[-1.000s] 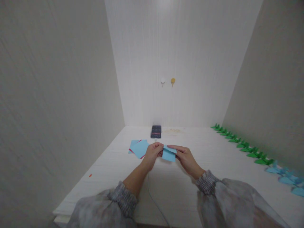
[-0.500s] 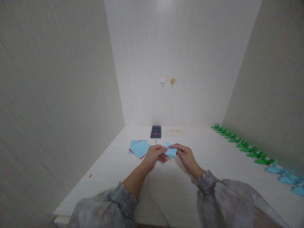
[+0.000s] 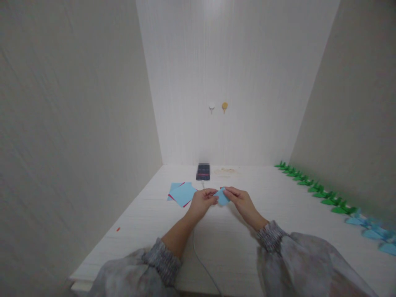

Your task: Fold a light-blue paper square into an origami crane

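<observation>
A small light-blue piece of folded origami paper [image 3: 222,198] is held up between both hands above the white table. My left hand [image 3: 201,203] pinches its left corner between thumb and fingers. On the other side, my right hand [image 3: 241,201] grips the right edge with the thumb in front. The paper shows a roughly diamond-like outline; its back layers are hidden. Just left of my left hand lies a loose stack of light-blue paper sheets [image 3: 182,194] with red edges peeking out.
A phone [image 3: 203,171] lies behind my hands, and its white cable [image 3: 202,262] runs toward the front edge. Along the right wall stand a row of green folded paper figures [image 3: 328,199] and several blue folded figures [image 3: 375,232]. A red scrap [image 3: 118,229] lies at left.
The folded paper has been turned in the hands and now shows a flat, diamond-like face. My right thumb has come to the front of it, and my left fingers have shifted their pinch.
</observation>
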Tool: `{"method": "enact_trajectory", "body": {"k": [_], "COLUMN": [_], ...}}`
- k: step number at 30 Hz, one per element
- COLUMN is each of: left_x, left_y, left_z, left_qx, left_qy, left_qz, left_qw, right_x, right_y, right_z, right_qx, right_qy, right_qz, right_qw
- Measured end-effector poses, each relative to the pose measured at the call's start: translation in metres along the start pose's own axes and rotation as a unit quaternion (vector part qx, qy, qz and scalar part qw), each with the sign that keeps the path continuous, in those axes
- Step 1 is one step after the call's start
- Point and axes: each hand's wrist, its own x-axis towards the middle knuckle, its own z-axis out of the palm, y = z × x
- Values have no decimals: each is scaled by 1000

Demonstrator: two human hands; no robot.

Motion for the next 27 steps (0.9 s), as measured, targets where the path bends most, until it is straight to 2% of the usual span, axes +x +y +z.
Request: {"method": "enact_trajectory", "body": {"k": [8, 18, 27], "left_x": [3, 0, 0], "left_y": [-2, 0, 3], "left_z": [-4, -3, -1], "left_qx": [-45, -43, -38], "left_qy": [53, 59, 62], "left_qz": [59, 78, 76], "left_qw": [996, 994, 995], "right_x": [-2, -2, -3], "right_y": [2, 2, -3], "right_z": [-1, 0, 0], "right_qx": [57, 77, 52], "right_qy": [20, 36, 46], "right_qz": [-6, -17, -26], "right_qw": [998, 996, 997]}}
